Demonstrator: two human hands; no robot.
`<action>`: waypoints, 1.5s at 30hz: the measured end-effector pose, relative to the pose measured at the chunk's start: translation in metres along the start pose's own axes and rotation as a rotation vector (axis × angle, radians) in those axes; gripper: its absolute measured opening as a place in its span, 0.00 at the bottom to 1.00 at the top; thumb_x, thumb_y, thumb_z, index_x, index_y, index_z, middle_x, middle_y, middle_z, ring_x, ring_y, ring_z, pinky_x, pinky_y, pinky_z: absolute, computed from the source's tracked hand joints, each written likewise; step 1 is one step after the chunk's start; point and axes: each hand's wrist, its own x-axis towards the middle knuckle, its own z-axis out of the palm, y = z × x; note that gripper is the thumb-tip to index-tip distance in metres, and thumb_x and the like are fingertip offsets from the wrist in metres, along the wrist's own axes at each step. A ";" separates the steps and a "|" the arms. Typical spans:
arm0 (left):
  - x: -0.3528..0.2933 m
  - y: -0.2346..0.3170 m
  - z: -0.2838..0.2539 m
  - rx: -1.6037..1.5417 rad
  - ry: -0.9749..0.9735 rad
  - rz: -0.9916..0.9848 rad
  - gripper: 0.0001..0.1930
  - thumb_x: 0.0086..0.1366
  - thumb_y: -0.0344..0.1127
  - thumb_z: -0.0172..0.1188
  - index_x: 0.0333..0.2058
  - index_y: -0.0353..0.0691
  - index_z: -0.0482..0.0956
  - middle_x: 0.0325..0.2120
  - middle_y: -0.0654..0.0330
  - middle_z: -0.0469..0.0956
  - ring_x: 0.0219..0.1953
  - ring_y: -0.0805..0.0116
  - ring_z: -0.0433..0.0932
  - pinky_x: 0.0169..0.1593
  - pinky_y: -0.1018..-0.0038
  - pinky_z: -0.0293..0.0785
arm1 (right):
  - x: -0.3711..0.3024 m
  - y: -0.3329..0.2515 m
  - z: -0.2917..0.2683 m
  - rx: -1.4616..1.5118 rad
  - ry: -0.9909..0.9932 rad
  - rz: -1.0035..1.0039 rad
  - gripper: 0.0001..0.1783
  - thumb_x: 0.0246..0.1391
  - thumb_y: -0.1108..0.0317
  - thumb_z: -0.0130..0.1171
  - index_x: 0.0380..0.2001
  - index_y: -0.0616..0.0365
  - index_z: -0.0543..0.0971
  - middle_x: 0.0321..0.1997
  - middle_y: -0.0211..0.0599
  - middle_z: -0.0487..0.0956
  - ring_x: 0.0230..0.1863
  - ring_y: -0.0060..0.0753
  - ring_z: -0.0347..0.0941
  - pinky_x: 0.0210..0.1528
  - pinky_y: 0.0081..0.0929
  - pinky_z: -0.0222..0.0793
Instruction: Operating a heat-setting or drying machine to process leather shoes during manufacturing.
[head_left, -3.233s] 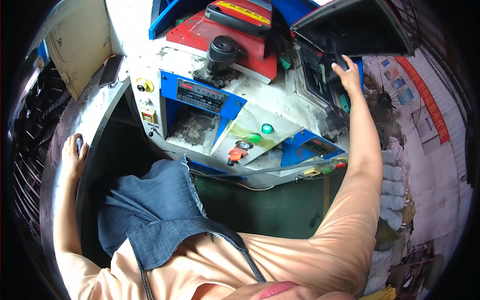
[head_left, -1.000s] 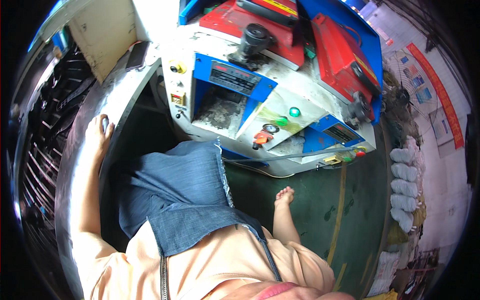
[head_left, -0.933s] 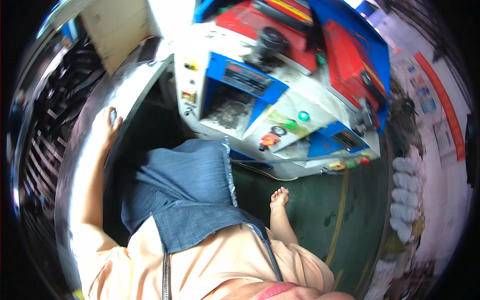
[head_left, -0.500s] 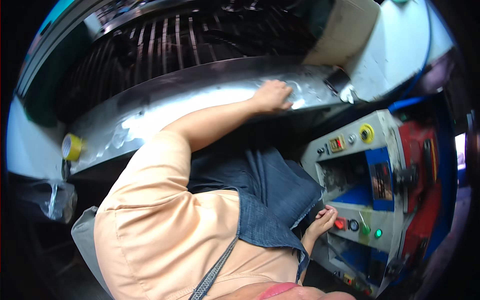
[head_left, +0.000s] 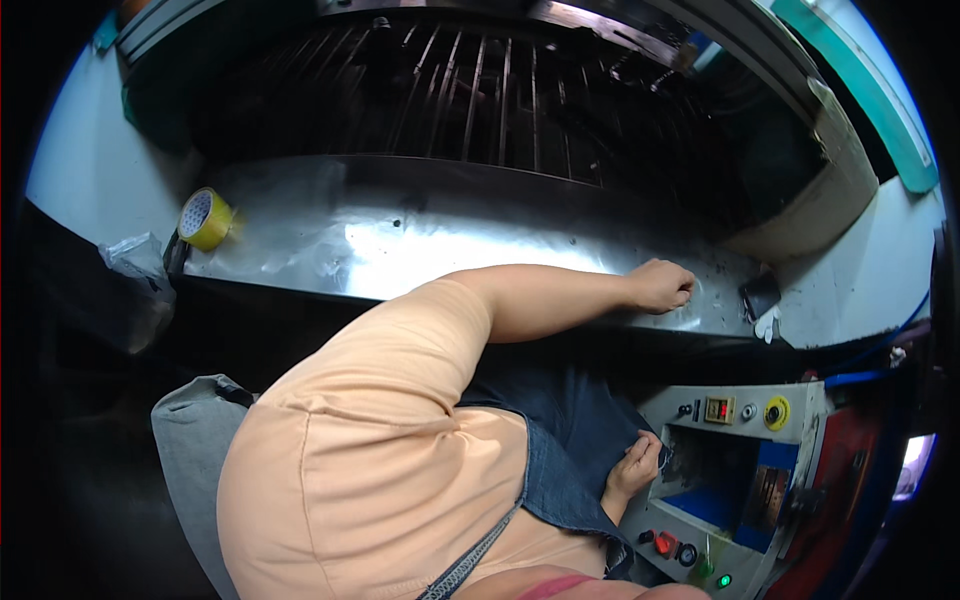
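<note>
Clear plastic bag (head_left: pixel 135 260): far left, crumpled, hanging just beside the end of the ledge.
Grey fabric-like shape (head_left: pixel 195 450): near left, behind the person's shoulder; kind unclear.
Yellow tape roll (head_left: pixel 206 220): at the ledge's left end, tilted, round opening toward the viewer.
Metal ledge (head_left: pixel 290 230): runs left to right across the middle, shiny, bright glare at centre; left hand on its right part.
Pale bars (head_left: pixel 535 110): far side of ledge, in a row, dark interior around them.
Denim apron (head_left: pixel 590 425): over the person's front, near side of ledge, right edge frayed.
Right hand (head_left: pixel 634 465): near, at the apron's right edge and just beside the machine; fingers curled loosely inward. Contact with apron or machine: cannot tell.
Left hand (head_left: pixel 662 286): resting on the ledge, arm stretched rightward; fingers bent under. Anything beneath them: cannot tell.
White and blue machine (head_left: pixel 778 450): near right; green button (head_left: pixel 724 581) lit, red-lit switch (head_left: pixel 719 410), yellow-ringed knob (head_left: pixel 777 412).
Dark flat object (head_left: pixel 761 294): on ledge, right of left hand, white scrap (head_left: pixel 767 326) just nearer.
Tan board (head_left: pixel 815 222): far right, leaning upright beyond the ledge.
</note>
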 end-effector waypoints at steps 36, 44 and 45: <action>-0.142 -0.193 -0.434 0.438 0.630 -0.301 0.37 0.50 0.45 0.72 0.56 0.36 0.69 0.51 0.54 0.75 0.53 0.58 0.73 0.55 0.68 0.69 | 0.010 -0.013 -0.011 -0.214 0.028 0.062 0.12 0.61 0.61 0.48 0.32 0.58 0.75 0.29 0.44 0.77 0.32 0.51 0.76 0.34 0.37 0.70; -0.041 0.015 -0.215 0.038 -0.247 0.159 0.45 0.40 0.41 0.74 0.58 0.37 0.64 0.46 0.53 0.76 0.50 0.59 0.74 0.56 0.67 0.69 | 0.005 -0.016 -0.004 -0.225 0.002 0.015 0.10 0.60 0.62 0.50 0.32 0.56 0.75 0.29 0.41 0.78 0.31 0.49 0.76 0.33 0.39 0.70; -0.027 0.027 -0.195 0.053 -0.419 0.181 0.44 0.41 0.41 0.74 0.57 0.37 0.64 0.45 0.53 0.77 0.49 0.58 0.75 0.56 0.67 0.69 | 0.002 -0.017 -0.004 -0.216 0.017 0.007 0.10 0.60 0.62 0.50 0.32 0.56 0.75 0.30 0.41 0.78 0.31 0.49 0.76 0.33 0.38 0.70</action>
